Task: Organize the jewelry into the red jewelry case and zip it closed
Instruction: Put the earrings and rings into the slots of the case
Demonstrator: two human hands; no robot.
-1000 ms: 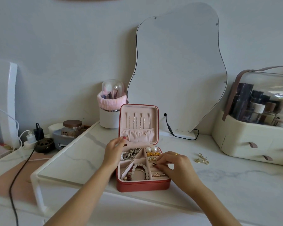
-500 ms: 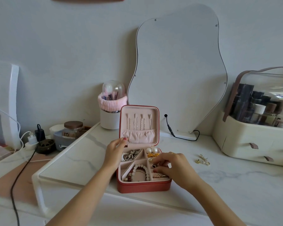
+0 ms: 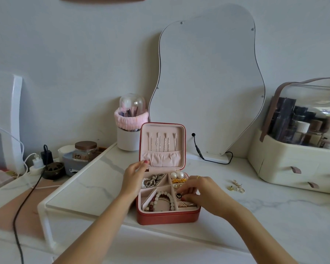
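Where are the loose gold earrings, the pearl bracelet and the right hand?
loose gold earrings (image 3: 237,186): head view, middle of the cluster on the table.
pearl bracelet (image 3: 171,199): head view, beads on its right side.
right hand (image 3: 202,193): head view, back of the hand.

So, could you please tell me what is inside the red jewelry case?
The red jewelry case holds a bead bracelet, pearl earrings and chains. The right hand covers its right compartments.
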